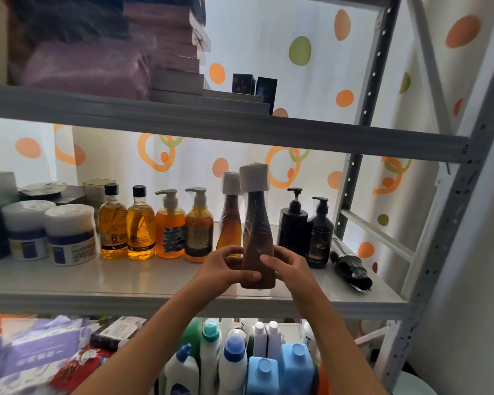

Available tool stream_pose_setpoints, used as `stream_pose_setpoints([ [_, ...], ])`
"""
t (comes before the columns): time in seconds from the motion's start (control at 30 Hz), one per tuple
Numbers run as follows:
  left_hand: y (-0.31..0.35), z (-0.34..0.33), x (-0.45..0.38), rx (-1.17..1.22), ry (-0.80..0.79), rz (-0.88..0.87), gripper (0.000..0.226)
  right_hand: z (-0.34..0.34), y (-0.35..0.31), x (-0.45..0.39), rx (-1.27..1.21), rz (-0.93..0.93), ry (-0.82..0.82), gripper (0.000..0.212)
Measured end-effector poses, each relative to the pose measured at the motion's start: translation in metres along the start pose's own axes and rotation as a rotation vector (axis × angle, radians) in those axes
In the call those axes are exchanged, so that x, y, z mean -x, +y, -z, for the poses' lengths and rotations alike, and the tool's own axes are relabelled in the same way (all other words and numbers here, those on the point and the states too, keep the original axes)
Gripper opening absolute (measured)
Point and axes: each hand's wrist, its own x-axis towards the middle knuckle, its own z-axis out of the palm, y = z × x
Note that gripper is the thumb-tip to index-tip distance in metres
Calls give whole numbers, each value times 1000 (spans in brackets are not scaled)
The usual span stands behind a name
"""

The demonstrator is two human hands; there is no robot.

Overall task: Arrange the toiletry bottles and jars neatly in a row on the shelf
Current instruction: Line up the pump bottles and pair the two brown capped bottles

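- Now we are gripping the brown bottle [257, 243] with our left hand [224, 269] and right hand [288, 267], both clamped on its base at the front of the shelf [97, 280].
- Behind the brown bottle, amber bottles [170, 226] and jars [70, 235] are already standing in a row.
- Right of it, a black bottle [351, 266] is lying down, seemingly still waiting.
- A dotted curtain [268, 38] is hanging behind.

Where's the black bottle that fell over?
In the head view, the fallen black bottle lies on its side at the right end of the middle shelf, just right of the upright dark pump bottle.
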Motion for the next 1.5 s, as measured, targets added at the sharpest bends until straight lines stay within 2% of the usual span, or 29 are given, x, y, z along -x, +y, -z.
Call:
stream_pose_setpoints([
  [0.13, -4, 1, -8, -36, 26, -28, 65, -4, 0, -7, 205, 10, -30, 47],
  [0.33, -20, -5, -18, -125, 27, -18, 67, -6, 10, -10, 320, -8, -35, 41],
  [0.6, -18, -16, -28, -398, 40, -18, 52, 1, 23, -25, 450, -11, -28, 42],
  [0.77, -11, -23, -23, -583, 195, -30, 35, 5, 29, -33, 520, 9, 75, 33],
  [1.0, -13, -23, -16, -628, 297, -105, 17, 1, 33, -35, 612, 35, 159, 33],
  [1.2, -19, -29, -17, -678, 326, -173, 8, -4, 40, -36, 605, 45, 199, 34],
  [1.5, -20, -37, -36, -633, 422, -143, 8, -2, 42, -51, 536, 53, 221, 24],
])
